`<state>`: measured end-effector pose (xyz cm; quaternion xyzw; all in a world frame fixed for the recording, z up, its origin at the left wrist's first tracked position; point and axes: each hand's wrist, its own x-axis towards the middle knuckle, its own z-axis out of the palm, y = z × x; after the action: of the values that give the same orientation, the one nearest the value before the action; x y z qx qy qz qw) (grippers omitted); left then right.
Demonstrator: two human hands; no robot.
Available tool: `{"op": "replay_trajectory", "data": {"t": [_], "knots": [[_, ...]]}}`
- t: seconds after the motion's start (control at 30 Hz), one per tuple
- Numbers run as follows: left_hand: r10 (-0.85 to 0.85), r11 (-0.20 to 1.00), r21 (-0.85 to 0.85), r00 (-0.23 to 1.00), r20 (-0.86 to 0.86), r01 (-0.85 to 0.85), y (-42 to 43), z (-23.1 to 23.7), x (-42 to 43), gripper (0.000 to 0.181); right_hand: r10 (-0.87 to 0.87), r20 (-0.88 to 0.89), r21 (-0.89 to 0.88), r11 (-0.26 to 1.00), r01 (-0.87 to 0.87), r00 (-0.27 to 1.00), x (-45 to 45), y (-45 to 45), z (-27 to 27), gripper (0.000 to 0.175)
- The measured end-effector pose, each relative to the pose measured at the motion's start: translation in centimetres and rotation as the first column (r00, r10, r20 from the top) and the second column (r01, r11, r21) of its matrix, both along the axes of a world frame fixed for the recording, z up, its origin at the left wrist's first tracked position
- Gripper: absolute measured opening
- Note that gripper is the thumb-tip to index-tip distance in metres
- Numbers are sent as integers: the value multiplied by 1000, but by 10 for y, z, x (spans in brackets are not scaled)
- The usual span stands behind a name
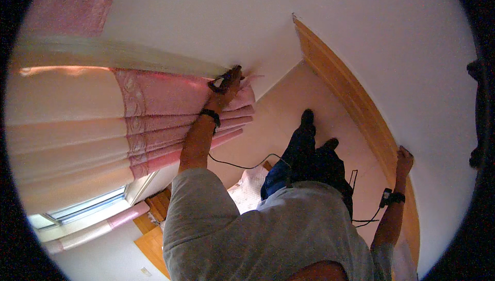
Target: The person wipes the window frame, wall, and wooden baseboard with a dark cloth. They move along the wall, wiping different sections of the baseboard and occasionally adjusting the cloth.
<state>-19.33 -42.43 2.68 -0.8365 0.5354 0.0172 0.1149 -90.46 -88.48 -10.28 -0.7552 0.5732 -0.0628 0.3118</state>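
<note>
My left hand (229, 82) is raised at the top edge of a pleated curtain (166, 95), close to the wall. This curtain is cream and pink, with a patterned band between the two colours. A dark shape lies at the hand, and shadow hides whether the fingers grip it or the cloth. On the other side, my right hand (404, 160) is curled closed beside the upper edge of a long wooden trim (348, 87), against the white wall. Nothing shows in that fist. Each wrist wears a dark band, and a thin black cable (239, 167) runs from the left arm towards my waist.
A window (93, 203) shows below the curtain at lower left, with a pink and white cloth (127, 217) beside it. Wooden furniture (152, 246) stands nearby. White quilted fabric (247, 192) lies left of my legs. My feet are on a pale floor (286, 99) by the room corner.
</note>
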Motion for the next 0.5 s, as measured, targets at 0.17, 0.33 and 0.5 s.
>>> {"op": "replay_trajectory", "data": {"t": [0.17, 0.33, 0.5], "knots": [[59, 998, 27, 983, -175, -56, -16, -32, 1, 49, 67, -113, 10, 998, -66, 991, -9, -6, -2, 27], [118, 993, 37, 912, -393, -113, -32, -51, 6, 52, 310, -204, -490, 789, -371, 929, -11, -3, 6, 21], [160, 962, -64, 737, -657, -266, -68, -48, 19, 54, 246, -222, -391, 864, -317, 944, -1, 1, 12, 33]]}}
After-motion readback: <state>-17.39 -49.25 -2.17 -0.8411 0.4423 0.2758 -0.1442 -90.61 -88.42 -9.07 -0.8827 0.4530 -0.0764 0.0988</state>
